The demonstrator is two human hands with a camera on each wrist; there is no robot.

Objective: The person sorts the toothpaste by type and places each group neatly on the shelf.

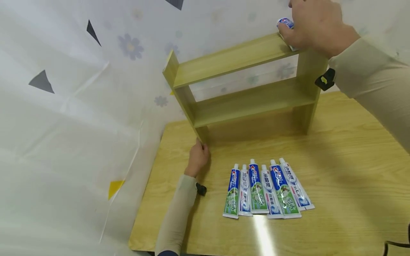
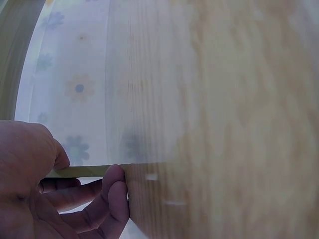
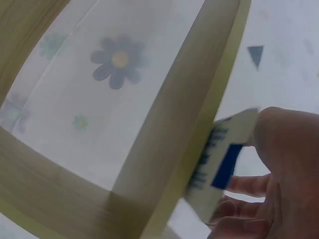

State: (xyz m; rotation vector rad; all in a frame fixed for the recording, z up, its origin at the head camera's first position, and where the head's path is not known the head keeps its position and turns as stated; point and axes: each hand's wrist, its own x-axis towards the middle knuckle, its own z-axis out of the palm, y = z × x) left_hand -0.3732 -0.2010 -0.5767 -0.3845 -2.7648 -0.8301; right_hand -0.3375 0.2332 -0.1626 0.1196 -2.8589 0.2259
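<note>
At the right end of the top board of a small wooden shelf [image 1: 230,64], my right hand [image 1: 315,30] holds a Crest toothpaste tube [image 1: 286,22]. The right wrist view shows the tube's white end [image 3: 222,164] with a blue block, slightly blurred, close against the board's edge. Low on the shelf's left side panel, my left hand [image 1: 198,158] grips the front edge. Thumb and fingers lie on either side of that panel [image 2: 82,172] in the left wrist view. In front of the shelf, several toothpaste tubes [image 1: 257,188] lie side by side, caps toward it, blue-green ones alternating with white ones.
The shelf stands on a wood-grain table [image 1: 349,170], near a wall covering with flower prints [image 1: 131,46]. White sheeting [image 1: 64,142] hangs left of the table. A black cable [image 1: 395,244] shows at the lower right edge. The shelf's middle board [image 1: 253,101] holds nothing.
</note>
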